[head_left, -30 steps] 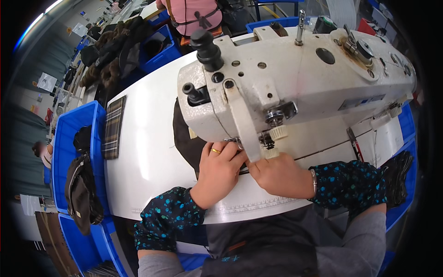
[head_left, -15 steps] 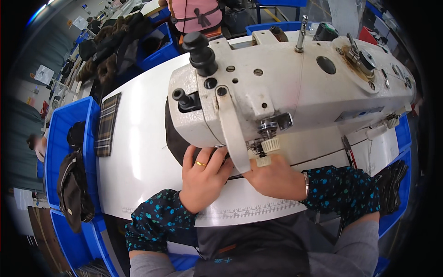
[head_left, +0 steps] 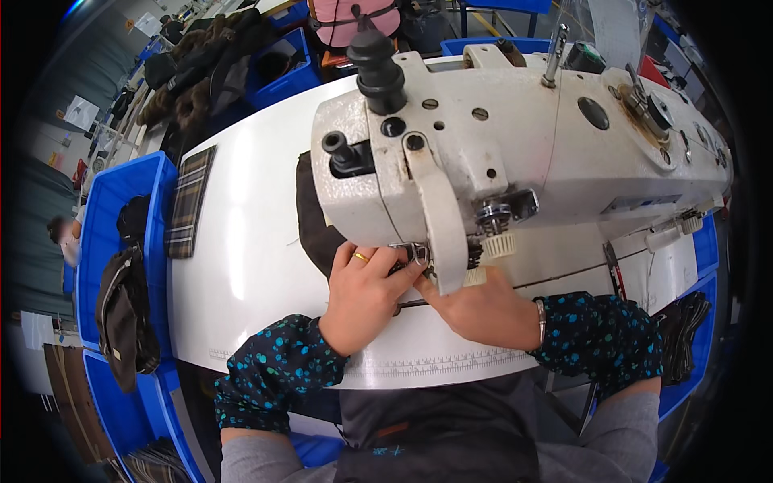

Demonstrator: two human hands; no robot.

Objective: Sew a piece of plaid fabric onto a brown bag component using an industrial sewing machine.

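A white sewing machine [head_left: 483, 121] stands over the table, its head reaching in front of me. Dark brown cloth [head_left: 316, 221] lies under the head, and part of it is hidden by the machine. My left hand [head_left: 364, 296], with a gold ring, has its bent fingers closed on the cloth left of the presser foot [head_left: 419, 253]. From the right, my right hand [head_left: 485, 310] reaches in under the white lever [head_left: 441, 217]. Its thumb and forefinger side pinches at the cloth edge near the left fingertips; its other fingers are partly hidden by the machine.
Left of the white tabletop [head_left: 241, 241] stands a blue bin [head_left: 90, 241] with dark pieces hanging over its rim. Folded plaid cloth [head_left: 190, 205] lies at the table's left edge. Red-handled snips [head_left: 615, 270] lie right of my hands. A ruler strip [head_left: 435, 366] runs along the front edge.
My left fingers have drawn in toward my right hand, and the fingertips now meet by the presser foot. The view has shifted, so the machine appears farther right.
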